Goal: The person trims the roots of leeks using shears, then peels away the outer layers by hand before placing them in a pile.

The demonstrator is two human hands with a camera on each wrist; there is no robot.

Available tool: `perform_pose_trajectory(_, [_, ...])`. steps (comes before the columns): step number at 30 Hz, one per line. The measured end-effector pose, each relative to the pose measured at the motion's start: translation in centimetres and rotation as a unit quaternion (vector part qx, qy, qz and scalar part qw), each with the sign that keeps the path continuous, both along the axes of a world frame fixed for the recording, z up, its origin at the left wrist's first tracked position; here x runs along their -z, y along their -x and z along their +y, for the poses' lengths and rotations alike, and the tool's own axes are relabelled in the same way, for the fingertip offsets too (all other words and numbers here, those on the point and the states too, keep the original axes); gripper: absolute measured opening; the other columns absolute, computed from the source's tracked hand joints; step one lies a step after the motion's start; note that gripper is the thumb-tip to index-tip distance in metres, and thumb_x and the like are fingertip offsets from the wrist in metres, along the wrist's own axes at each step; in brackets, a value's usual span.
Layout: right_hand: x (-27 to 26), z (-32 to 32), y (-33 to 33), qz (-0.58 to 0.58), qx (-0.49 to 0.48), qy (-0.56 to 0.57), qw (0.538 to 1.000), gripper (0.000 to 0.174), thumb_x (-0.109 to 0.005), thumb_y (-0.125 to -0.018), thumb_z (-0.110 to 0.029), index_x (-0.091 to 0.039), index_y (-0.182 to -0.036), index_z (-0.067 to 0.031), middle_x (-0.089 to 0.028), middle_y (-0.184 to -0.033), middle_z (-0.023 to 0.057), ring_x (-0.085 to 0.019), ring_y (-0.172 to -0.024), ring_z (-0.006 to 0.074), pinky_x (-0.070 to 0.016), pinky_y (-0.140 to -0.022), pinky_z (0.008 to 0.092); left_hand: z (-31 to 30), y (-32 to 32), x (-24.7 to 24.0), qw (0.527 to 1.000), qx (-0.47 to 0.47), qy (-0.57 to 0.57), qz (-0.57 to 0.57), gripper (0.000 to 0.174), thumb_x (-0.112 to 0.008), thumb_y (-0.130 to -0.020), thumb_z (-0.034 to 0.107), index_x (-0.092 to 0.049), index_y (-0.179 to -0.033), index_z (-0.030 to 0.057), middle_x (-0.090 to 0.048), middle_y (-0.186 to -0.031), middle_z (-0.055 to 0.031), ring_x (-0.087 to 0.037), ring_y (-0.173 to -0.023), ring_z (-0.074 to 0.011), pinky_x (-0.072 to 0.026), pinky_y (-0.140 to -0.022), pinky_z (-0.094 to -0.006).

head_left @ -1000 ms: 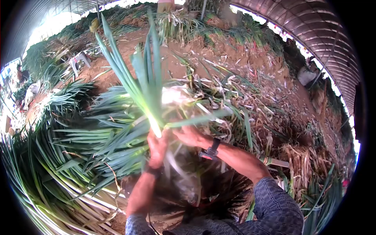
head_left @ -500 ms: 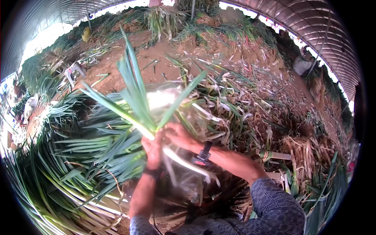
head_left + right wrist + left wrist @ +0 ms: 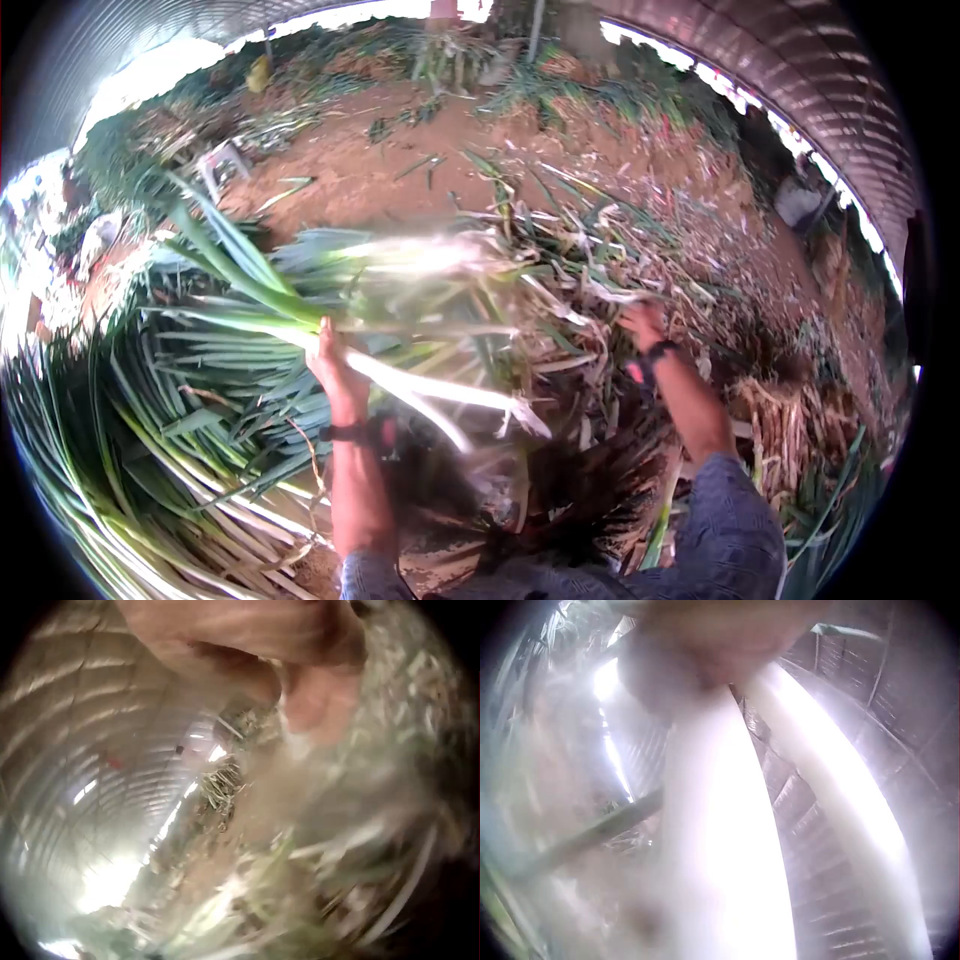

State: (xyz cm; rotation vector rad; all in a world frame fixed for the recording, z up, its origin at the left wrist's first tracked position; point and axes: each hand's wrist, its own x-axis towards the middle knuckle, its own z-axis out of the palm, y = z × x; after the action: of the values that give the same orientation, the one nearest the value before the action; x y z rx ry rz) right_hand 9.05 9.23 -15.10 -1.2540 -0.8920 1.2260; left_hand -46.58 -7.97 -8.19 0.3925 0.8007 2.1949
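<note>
My left hand point(image 3: 335, 365) grips several long green onions point(image 3: 400, 378) around the middle. Their green leaves reach out to the upper left and their white root ends point right. In the left wrist view, two white stalks point(image 3: 727, 847) hang from the blurred fingers point(image 3: 727, 645). Over the heap of peelings point(image 3: 590, 250) on the right is my right hand point(image 3: 642, 322), well apart from the onions. The right wrist view shows its curled fingers and thumb pinching a pale strip point(image 3: 282, 712), mostly hidden and blurred.
Untrimmed green onions point(image 3: 180, 460) lie in a thick pile at left. A white stool point(image 3: 222, 162) stands on the bare soil point(image 3: 370, 160) beyond. Dry brown stalks point(image 3: 785, 420) stand at right. More onion heaps line the back under a curved roof.
My hands were together at the onions; the right one has swung away to the right. My left hand has moved slightly left, and the onions have tipped from upright to nearly level.
</note>
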Motion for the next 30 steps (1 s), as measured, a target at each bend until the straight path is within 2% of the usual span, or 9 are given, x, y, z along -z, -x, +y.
perform_pose_trajectory(4, [-5.5,-1.3,5.1,-0.430,-0.125,-0.132,0.884,0.055,-0.076,-0.087,-0.031,-0.057,-0.132,-0.0053,-0.058,-0.131,0.0127,-0.060,-0.115,0.0255,-0.0537,-0.092,0.0396,0.2,-1.9,-0.5,0.997,0.078,-0.008,-0.005,0.027,-0.064,-0.098,0.028,-0.061,-0.110,0.0044,-0.066,-0.089,-0.0035,-0.058,-0.062,-0.0095,-0.0488,-0.050,-0.0232])
perform_pose_trajectory(9, [-12.8,-9.3,24.9,-0.352,-0.363,-0.308,0.806,0.040,-0.071,-0.093,-0.023,-0.060,-0.129,-0.0100,-0.064,-0.111,0.0073,-0.058,-0.092,0.0140,-0.0504,-0.077,0.0298,0.7,-5.1,-2.4,0.974,0.220,-0.043,-0.022,0.023,-0.063,-0.098,0.026,-0.061,-0.111,0.0063,-0.065,-0.088,-0.0041,-0.058,-0.061,-0.0106,-0.0496,-0.050,-0.0253])
perform_pose_trajectory(15, [-9.8,-8.4,32.3,-0.329,-0.360,-0.317,0.813,0.026,-0.065,-0.096,-0.021,-0.071,-0.121,-0.0148,-0.070,-0.094,0.0069,-0.056,-0.063,0.0128,-0.0463,-0.050,0.0262,0.8,-5.9,-1.4,0.978,0.209,0.023,-0.004,0.017,-0.063,-0.098,0.020,-0.061,-0.111,0.0091,-0.061,-0.083,-0.0026,-0.058,-0.061,-0.0130,-0.0486,-0.051,-0.0272])
perform_pose_trajectory(22, [-11.6,-6.4,22.7,-0.434,-0.350,-0.224,0.799,0.020,-0.065,-0.097,-0.017,-0.066,-0.114,-0.0079,-0.070,-0.100,0.0076,-0.068,-0.082,0.0170,-0.0588,-0.070,0.0291,0.2,-2.0,-2.0,0.986,0.158,-0.044,-0.039,0.025,-0.063,-0.098,0.022,-0.061,-0.115,0.0047,-0.064,-0.090,-0.0056,-0.060,-0.067,-0.0133,-0.0513,-0.056,-0.0257])
perform_pose_trajectory(25, [-8.4,-4.3,11.7,-0.390,-0.170,-0.282,0.860,0.008,-0.065,-0.095,-0.014,-0.069,-0.092,-0.0084,-0.067,-0.078,0.0033,-0.065,-0.067,0.0129,-0.0541,-0.057,0.0273,0.2,0.7,-0.6,0.988,0.122,-0.077,-0.056,0.026,-0.067,-0.096,0.023,-0.061,-0.112,0.0042,-0.064,-0.095,-0.0071,-0.062,-0.079,-0.0155,-0.0545,-0.070,-0.0311])
perform_pose_trajectory(26, [-9.0,-3.9,7.0,-0.554,-0.055,-0.255,0.791,0.006,-0.066,-0.093,-0.011,-0.068,-0.089,-0.0076,-0.067,-0.076,0.0022,-0.063,-0.065,0.0124,-0.0518,-0.056,0.0277,-0.3,1.3,-0.8,0.990,0.095,-0.080,-0.061,0.025,-0.068,-0.094,0.024,-0.061,-0.111,0.0060,-0.064,-0.095,-0.0071,-0.062,-0.079,-0.0161,-0.0551,-0.070,-0.0301])
perform_pose_trajectory(28, [-9.9,-3.2,-4.0,-0.547,-0.076,-0.037,0.833,0.023,-0.068,-0.091,-0.013,-0.070,-0.112,-0.0062,-0.073,-0.091,0.0062,-0.068,-0.082,0.0161,-0.0542,-0.070,0.0340,-0.4,3.3,-0.2,0.996,0.043,-0.071,-0.036,0.026,-0.063,-0.098,0.033,-0.062,-0.112,0.0121,-0.070,-0.096,-0.0063,-0.067,-0.069,-0.0088,-0.0552,-0.050,-0.0245])
perform_pose_trajectory(29, [-11.2,-4.9,-6.6,-0.654,-0.101,-0.094,0.743,0.049,-0.073,-0.090,-0.017,-0.058,-0.135,-0.0050,-0.070,-0.111,0.0127,-0.066,-0.103,0.0204,-0.0529,-0.088,0.0374,-0.8,3.7,-0.6,0.993,0.055,-0.078,-0.064,0.024,-0.066,-0.096,0.029,-0.062,-0.112,0.0108,-0.069,-0.097,-0.0057,-0.064,-0.070,-0.0094,-0.0553,-0.059,-0.0253])
perform_pose_trajectory(30, [-12.5,-5.5,-6.5,-0.621,-0.119,-0.122,0.765,0.058,-0.074,-0.088,-0.019,-0.052,-0.140,-0.0046,-0.065,-0.121,0.0157,-0.062,-0.111,0.0241,-0.0519,-0.092,0.0382,-1.3,4.1,-1.1,0.990,0.066,-0.087,-0.091,0.023,-0.068,-0.095,0.025,-0.062,-0.112,0.0096,-0.067,-0.097,-0.0052,-0.062,-0.070,-0.0100,-0.0554,-0.068,-0.0261])
